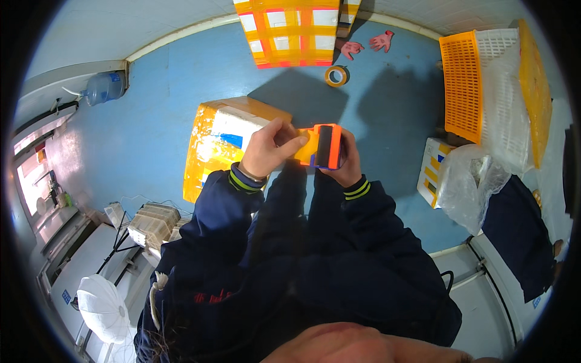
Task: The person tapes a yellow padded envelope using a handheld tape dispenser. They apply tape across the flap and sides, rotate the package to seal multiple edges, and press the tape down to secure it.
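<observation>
An orange tape dispenser (327,147) with a dark roller is gripped in my right hand (349,163), above the floor in front of my legs. My left hand (270,149) has its thumb and fingers pinched on the end of the yellow tape (307,146) that comes off the dispenser. Just beyond and left of my left hand stands a cardboard box (206,142) wrapped in yellow tape, with a white patch and a blue mark. My left fingers partly cover the box's right side.
A larger taped box (290,36) stands at the far wall, near a tape roll (336,76) and pink gloves (381,41). Orange and white plastic baskets (462,85) are at right, beside a plastic bag (469,187). A water jug (104,89) lies far left.
</observation>
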`<state>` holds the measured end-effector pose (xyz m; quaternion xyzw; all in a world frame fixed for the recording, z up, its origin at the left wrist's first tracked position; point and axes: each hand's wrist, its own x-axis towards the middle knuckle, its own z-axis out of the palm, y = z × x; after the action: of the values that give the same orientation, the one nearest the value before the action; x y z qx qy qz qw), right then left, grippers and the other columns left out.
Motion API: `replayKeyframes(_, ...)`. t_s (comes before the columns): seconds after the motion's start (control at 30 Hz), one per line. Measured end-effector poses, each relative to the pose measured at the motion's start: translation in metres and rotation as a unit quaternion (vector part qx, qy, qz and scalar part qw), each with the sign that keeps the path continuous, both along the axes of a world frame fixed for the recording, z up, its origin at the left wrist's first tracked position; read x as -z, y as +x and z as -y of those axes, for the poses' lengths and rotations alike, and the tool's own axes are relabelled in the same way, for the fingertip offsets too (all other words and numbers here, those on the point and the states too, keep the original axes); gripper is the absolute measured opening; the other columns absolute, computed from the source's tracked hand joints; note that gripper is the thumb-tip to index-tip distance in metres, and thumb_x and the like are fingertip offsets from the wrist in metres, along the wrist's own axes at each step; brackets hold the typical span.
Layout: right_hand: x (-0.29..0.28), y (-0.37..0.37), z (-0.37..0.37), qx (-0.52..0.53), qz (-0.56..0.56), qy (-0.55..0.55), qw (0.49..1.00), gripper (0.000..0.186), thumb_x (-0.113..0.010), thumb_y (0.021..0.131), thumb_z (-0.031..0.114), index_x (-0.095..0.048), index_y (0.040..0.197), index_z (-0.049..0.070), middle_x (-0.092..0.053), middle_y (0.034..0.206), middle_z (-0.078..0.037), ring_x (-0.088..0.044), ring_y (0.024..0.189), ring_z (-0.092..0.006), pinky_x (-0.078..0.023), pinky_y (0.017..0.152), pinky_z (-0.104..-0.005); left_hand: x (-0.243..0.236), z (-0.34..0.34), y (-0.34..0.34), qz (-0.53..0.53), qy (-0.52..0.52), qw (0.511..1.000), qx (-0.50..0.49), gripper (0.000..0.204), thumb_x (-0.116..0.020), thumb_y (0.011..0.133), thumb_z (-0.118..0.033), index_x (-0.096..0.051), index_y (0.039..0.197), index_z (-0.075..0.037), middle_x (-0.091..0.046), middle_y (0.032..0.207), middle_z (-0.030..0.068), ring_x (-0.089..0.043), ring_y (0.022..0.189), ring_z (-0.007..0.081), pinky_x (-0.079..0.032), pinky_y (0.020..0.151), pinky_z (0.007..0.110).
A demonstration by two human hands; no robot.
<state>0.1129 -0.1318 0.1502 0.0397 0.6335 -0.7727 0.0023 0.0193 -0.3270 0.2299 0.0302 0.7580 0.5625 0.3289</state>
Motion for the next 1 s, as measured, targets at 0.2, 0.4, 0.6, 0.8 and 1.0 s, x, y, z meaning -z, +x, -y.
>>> replayKeyframes(0.2, 0.014, 0.014, 0.017, 0.015, -0.004, 0.076, 0.997, 0.076, -0.089, 0.061, 0.007, -0.044, 0.123, 0.003, -0.053, 0.116, -0.010, -0.056, 0.106, -0.0209, -0.045, 0.093, -0.0318, 0.006, 0.014, 0.005, -0.003, -0.039, 0.999, 0.024, 0.015, -0.068, 0.089, -0.010, -0.060, 0.092, 0.003, -0.064, 0.076, 0.0055, -0.062, 0.069, 0.0091, -0.051, 0.063, 0.021)
replayKeyframes(0.4, 0.010, 0.024, 0.029, 0.057, -0.030, 0.144, 0.988, 0.076, -0.088, 0.060, 0.008, -0.045, 0.123, 0.004, -0.053, 0.113, -0.011, -0.057, 0.104, -0.0235, -0.045, 0.092, -0.0334, 0.024, 0.033, 0.011, -0.001, -0.005, 0.999, 0.042, 0.015, -0.061, 0.091, -0.010, -0.063, 0.097, 0.003, -0.062, 0.073, 0.0067, -0.057, 0.065, 0.0123, -0.047, 0.062, 0.027)
replayKeyframes(0.6, -0.018, 0.026, 0.015, 0.061, -0.028, 0.208, 0.976, 0.070, -0.087, 0.064, 0.012, -0.047, 0.121, 0.006, -0.052, 0.109, -0.011, -0.055, 0.100, -0.0250, -0.045, 0.089, -0.0325, 0.021, 0.038, 0.007, 0.130, 0.018, 0.991, -0.039, 0.024, -0.055, 0.099, -0.023, -0.061, 0.100, 0.000, -0.051, 0.077, -0.0056, -0.043, 0.071, 0.0053, -0.035, 0.065, 0.022)
replayKeyframes(0.8, -0.018, 0.014, 0.007, 0.077, -0.069, 0.254, 0.962, 0.074, -0.087, 0.060, 0.012, -0.045, 0.121, 0.006, -0.052, 0.111, -0.015, -0.053, 0.103, -0.0334, -0.044, 0.092, -0.0383, 0.026, 0.021, 0.001, 0.119, 0.106, 0.987, 0.000, 0.016, -0.064, 0.091, -0.006, -0.058, 0.104, 0.002, -0.061, 0.086, -0.0012, -0.054, 0.081, 0.0070, -0.044, 0.076, 0.023)
replayKeyframes(1.0, -0.009, 0.030, -0.002, 0.119, -0.055, 0.319, 0.939, 0.078, -0.085, 0.055, 0.011, -0.044, 0.121, 0.004, -0.054, 0.110, -0.017, -0.053, 0.104, -0.0383, -0.046, 0.092, -0.0427, 0.035, -0.009, 0.027, -0.152, -0.064, 0.986, 0.031, 0.013, -0.063, 0.088, 0.003, -0.060, 0.100, 0.002, -0.064, 0.084, 0.0041, -0.060, 0.076, 0.0114, -0.049, 0.072, 0.025)
